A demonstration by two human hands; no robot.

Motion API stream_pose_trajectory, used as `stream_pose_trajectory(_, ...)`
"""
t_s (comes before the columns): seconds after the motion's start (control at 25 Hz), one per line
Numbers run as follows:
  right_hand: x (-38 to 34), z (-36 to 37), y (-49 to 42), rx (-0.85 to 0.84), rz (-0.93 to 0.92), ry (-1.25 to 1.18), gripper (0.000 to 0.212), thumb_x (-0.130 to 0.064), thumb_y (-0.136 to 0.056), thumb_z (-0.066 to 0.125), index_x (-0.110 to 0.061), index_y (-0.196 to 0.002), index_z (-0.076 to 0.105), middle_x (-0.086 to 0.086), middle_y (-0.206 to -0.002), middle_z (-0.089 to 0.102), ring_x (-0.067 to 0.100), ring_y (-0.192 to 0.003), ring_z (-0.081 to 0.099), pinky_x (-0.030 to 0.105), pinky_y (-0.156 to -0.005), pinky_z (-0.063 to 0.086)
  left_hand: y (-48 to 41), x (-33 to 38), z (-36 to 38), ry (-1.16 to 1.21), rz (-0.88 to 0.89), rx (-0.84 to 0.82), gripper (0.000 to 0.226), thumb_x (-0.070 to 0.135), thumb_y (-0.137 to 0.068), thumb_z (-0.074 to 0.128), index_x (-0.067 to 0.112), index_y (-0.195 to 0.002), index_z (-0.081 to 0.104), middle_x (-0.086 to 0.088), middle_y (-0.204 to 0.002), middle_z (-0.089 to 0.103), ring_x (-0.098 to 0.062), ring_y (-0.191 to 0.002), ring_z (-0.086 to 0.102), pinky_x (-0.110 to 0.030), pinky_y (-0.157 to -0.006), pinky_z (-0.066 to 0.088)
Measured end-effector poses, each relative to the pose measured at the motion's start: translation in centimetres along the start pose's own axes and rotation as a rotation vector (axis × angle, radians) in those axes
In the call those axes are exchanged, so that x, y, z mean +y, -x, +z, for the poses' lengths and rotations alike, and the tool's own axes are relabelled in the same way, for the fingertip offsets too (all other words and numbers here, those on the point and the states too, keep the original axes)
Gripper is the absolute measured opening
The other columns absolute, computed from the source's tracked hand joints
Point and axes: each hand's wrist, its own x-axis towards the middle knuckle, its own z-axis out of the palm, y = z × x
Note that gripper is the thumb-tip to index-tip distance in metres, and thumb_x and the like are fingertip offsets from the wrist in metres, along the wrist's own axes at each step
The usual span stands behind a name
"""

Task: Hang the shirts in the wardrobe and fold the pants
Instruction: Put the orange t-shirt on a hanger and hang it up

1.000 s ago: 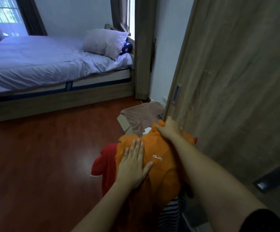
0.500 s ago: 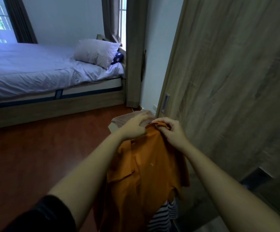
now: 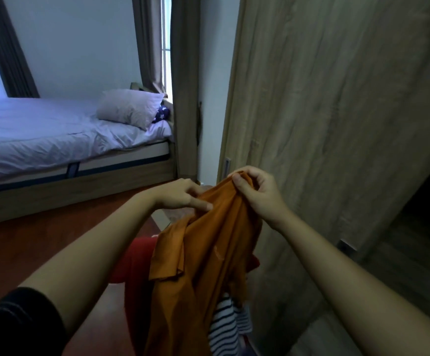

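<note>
An orange shirt [image 3: 203,265] hangs in front of me, lifted by its top edge. My right hand [image 3: 257,191] pinches the bunched top of the shirt between thumb and curled fingers. My left hand [image 3: 183,195] is at the shirt's upper left edge, fingers bent and fingertips touching the cloth. Behind and below the orange shirt lie a red garment [image 3: 136,276] and a black-and-white striped garment [image 3: 228,327]. The wooden wardrobe door [image 3: 337,119] stands just right of my hands, with a dark opening [image 3: 429,201] at the far right.
A bed [image 3: 54,140] with a pillow [image 3: 129,109] stands at the back left on a reddish wood floor [image 3: 29,247]. A curtain [image 3: 180,86] and a wall corner rise behind my hands. A cardboard box edge [image 3: 161,219] shows under my left wrist.
The orange shirt has been lifted from the pile. My left hand moved off its flat front up to the top edge, and my right hand now pinches the bunched top higher up.
</note>
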Motion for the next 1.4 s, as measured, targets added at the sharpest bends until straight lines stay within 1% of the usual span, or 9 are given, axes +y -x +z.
stream_pose_trajectory(0.16, -4.4, -4.4, 3.2, 0.14, -0.041, -0.018, 0.012, -0.011, -0.092, 0.054, -0.007, -0.089, 0.065, -0.004, -0.079, 0.063, -0.003, -0.074, 0.062, 0.013, -0.069, 0.047, 1.2, 2.8, 1.0, -0.076, 0.01, 0.057, 0.015, 0.04, -0.079, 0.071, 0.027, -0.072, 0.068, 0.014, -0.066, 0.068, 0.002, -0.068, 0.063, -0.024, -0.074, 0.046)
stream_pose_trajectory(0.28, -6.7, -8.8, 5.8, 0.289, -0.001, -0.013, 0.014, -0.016, -0.092, 0.055, -0.015, -0.083, 0.066, -0.008, -0.075, 0.064, 0.0, -0.072, 0.062, 0.016, -0.069, 0.049, 0.5, 6.8, 0.4, -0.18, 0.173, 0.266, 0.034, 0.056, -0.072, 0.07, 0.024, -0.062, 0.066, 0.005, -0.059, 0.063, -0.007, -0.059, 0.06, -0.029, -0.06, 0.046)
stream_pose_trajectory(0.44, -9.6, -15.8, 10.0, 0.384, 0.151, 0.012, 0.011, -0.024, -0.089, 0.058, -0.021, -0.081, 0.066, -0.008, -0.074, 0.066, 0.003, -0.07, 0.063, 0.02, -0.07, 0.05, -0.8, 13.6, 2.5, 0.173, 0.285, 0.227, 0.035, 0.05, -0.072, 0.072, 0.015, -0.073, 0.069, 0.002, -0.061, 0.066, -0.007, -0.059, 0.061, -0.018, -0.055, 0.046)
stream_pose_trajectory(0.56, -11.1, -20.6, 13.7, 0.231, 0.298, 0.391, 0.021, -0.041, -0.08, 0.064, -0.024, -0.092, 0.066, -0.009, -0.091, 0.063, 0.002, -0.082, 0.059, 0.022, -0.076, 0.045, -2.6, 17.6, 5.5, 0.269, 0.303, 0.126, 0.038, 0.037, -0.076, 0.071, 0.001, -0.084, 0.067, 0.001, -0.066, 0.065, -0.01, -0.062, 0.06, -0.02, -0.055, 0.046)
stream_pose_trajectory(0.68, -12.6, -23.7, 17.0, 0.136, 0.434, 0.767, 0.033, -0.047, -0.08, 0.063, -0.021, -0.101, 0.067, -0.006, -0.097, 0.064, 0.011, -0.089, 0.059, 0.025, -0.079, 0.048, -4.1, 21.1, 6.9, 0.149, 0.253, 0.022, 0.035, 0.041, -0.079, 0.069, 0.007, -0.088, 0.071, -0.006, -0.077, 0.071, -0.014, -0.067, 0.066, -0.02, -0.058, 0.051)
stream_pose_trajectory(0.84, -14.2, -27.0, 20.4, 0.247, 0.488, 0.637, 0.01, -0.026, -0.091, 0.056, -0.026, -0.087, 0.066, -0.005, -0.089, 0.064, 0.012, -0.088, 0.061, 0.023, -0.072, 0.046, -6.0, 24.4, 9.0, 0.01, 0.256, -0.05, 0.034, 0.042, -0.081, 0.067, 0.008, -0.086, 0.072, -0.008, -0.081, 0.072, -0.017, -0.071, 0.067, -0.025, -0.065, 0.051)
stream_pose_trajectory(1.04, -14.5, -29.1, 22.7, 0.429, 0.602, 0.449, 0.02, -0.013, -0.096, 0.043, -0.022, -0.096, 0.061, 0.001, -0.085, 0.061, 0.015, -0.08, 0.06, 0.028, -0.071, 0.048, -7.6, 26.8, 11.7, 0.394, 0.316, -0.154, 0.022, 0.031, -0.086, 0.063, 0.013, -0.095, 0.071, -0.005, -0.09, 0.073, -0.02, -0.084, 0.07, -0.029, -0.072, 0.053)
stream_pose_trajectory(1.24, -14.4, -29.5, 23.9, 0.649, 0.569, 0.412, 0.017, -0.013, -0.094, 0.042, -0.019, -0.103, 0.056, 0.002, -0.089, 0.054, 0.015, -0.075, 0.052, 0.024, -0.064, 0.042, -9.0, 30.2, 15.8, 0.273, 0.368, -0.101, 0.018, 0.025, -0.091, 0.054, 0.016, -0.076, 0.057, -0.005, -0.075, 0.055, -0.018, -0.071, 0.055, -0.029, -0.068, 0.044)
stream_pose_trajectory(1.4, -14.3, -30.6, 24.8, 0.587, 0.503, 0.602, 0.019, -0.022, -0.088, 0.059, -0.026, -0.105, 0.051, -0.011, -0.1, 0.044, 0.005, -0.088, 0.045, 0.02, -0.066, 0.038, -10.0, 31.6, 17.0, 0.169, 0.48, 0.135, 0.016, 0.031, -0.095, 0.049, 0.019, -0.085, 0.053, 0.001, -0.085, 0.057, -0.014, -0.076, 0.057, -0.027, -0.069, 0.047)
